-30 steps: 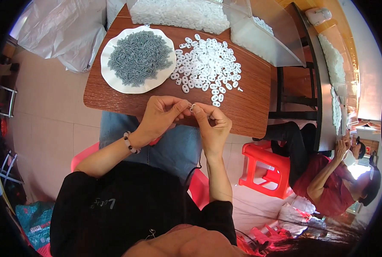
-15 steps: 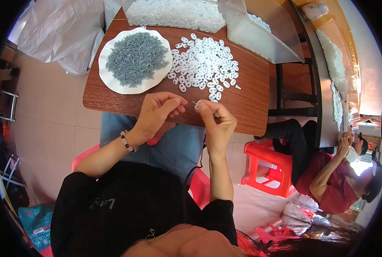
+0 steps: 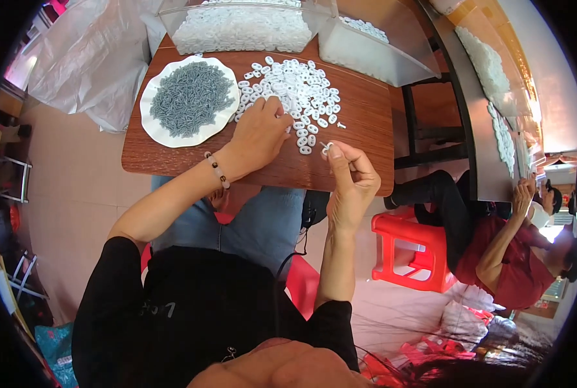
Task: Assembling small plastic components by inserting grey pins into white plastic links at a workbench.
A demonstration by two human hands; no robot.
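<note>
My right hand [image 3: 353,184] pinches a small white two-holed oval piece [image 3: 326,149] between thumb and fingertips, above the table's near right part. A thin pin-like end sticks out of it. My left hand [image 3: 260,137] is at the near left edge of a heap of similar white oval pieces [image 3: 293,84]. Its fingers are curled, and its fingertips are partly hidden, so I cannot make out what is in them. Left of the heap, a white scalloped plate [image 3: 147,107] bears many small grey pin-like parts [image 3: 192,97].
The brown wooden table [image 3: 359,123] carries a clear bin of white pieces [image 3: 243,31] at the back and another translucent bin [image 3: 372,58] to its right. A lone small white part [image 3: 341,125] lies right of the heap. A person [image 3: 515,258] sits at another table beyond a red stool [image 3: 411,252].
My left hand has moved forward and right from near my right hand to the white heap. My right hand has shifted right, still pinching the white piece. The view has shifted a little.
</note>
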